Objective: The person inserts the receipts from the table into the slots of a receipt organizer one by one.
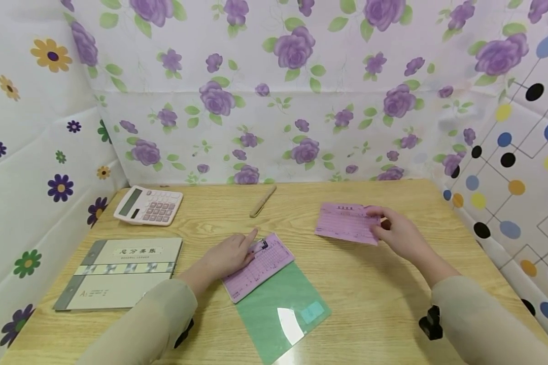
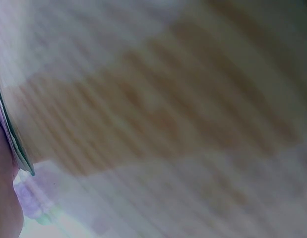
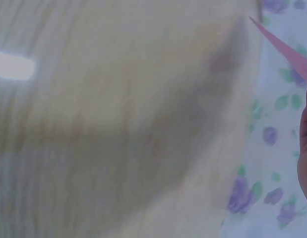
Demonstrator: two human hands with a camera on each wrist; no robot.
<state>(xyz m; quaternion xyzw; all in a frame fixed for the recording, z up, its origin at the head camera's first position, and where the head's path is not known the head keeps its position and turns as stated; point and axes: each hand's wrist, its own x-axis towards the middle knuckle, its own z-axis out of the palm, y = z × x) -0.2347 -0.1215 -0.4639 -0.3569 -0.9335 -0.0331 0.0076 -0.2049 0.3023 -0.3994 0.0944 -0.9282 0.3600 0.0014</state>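
My left hand [image 1: 228, 256] holds the clip end of a green clipboard [image 1: 278, 314], thumb on top near the metal clip [image 1: 258, 247] and index finger stretched past the edge. Beneath the clip lies a pink printed form [image 1: 260, 271]. The clipboard's edge [image 2: 22, 158] shows beside the hand in the left wrist view. My right hand [image 1: 399, 235] pinches a separate pink slip [image 1: 347, 222] by its right side, tilted above the table. In the right wrist view only a corner of that slip [image 3: 287, 52] and part of the hand [image 3: 306, 148] appear.
A white calculator [image 1: 149, 205] stands at the back left of the wooden table [image 1: 370, 304]. In front of it lies a general ledger book [image 1: 123, 274]. A pen [image 1: 263, 202] rests near the back edge. Patterned cloth walls [image 1: 274, 126] border the table.
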